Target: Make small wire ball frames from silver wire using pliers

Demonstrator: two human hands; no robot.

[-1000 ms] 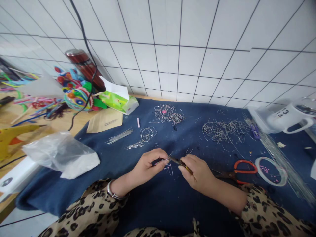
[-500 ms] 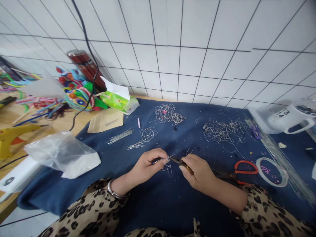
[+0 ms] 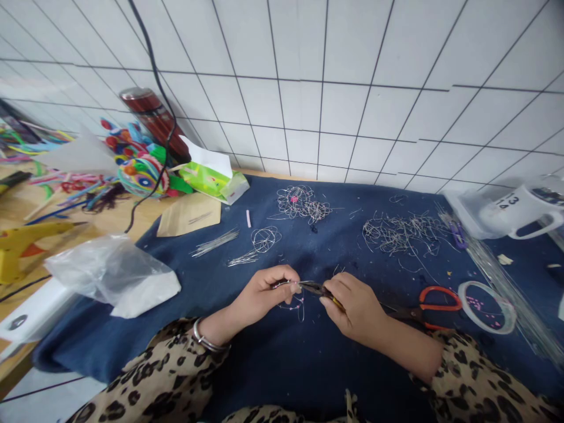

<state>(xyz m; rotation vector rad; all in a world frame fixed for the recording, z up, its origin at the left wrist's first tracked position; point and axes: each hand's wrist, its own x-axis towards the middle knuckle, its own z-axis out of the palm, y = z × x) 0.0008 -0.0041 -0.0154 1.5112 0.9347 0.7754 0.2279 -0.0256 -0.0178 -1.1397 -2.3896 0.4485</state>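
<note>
My left hand (image 3: 268,294) is closed, thumb and forefinger pinching a thin wire strung with small pink beads (image 3: 301,305), which hangs in a loop below the fingers. My right hand (image 3: 353,305) wraps round a pair of pliers (image 3: 314,287) with yellow-brown handles. The dark tips of the pliers point left and meet the wire right beside my left fingertips; whether the jaws grip it is too small to tell. Both hands are above the dark blue cloth (image 3: 282,364).
Tangled wire (image 3: 399,232) and another wire heap (image 3: 304,204) lie behind my hands. Orange-handled scissors (image 3: 439,298) and a round dish (image 3: 486,306) of pink beads are at right, near a white mug (image 3: 520,208). A plastic bag (image 3: 112,273) and yellow glue gun (image 3: 26,247) are at left.
The plier tips have turned slightly and come closer to my left fingertips. The beaded loop has swung a little left. Both hands keep their holds.
</note>
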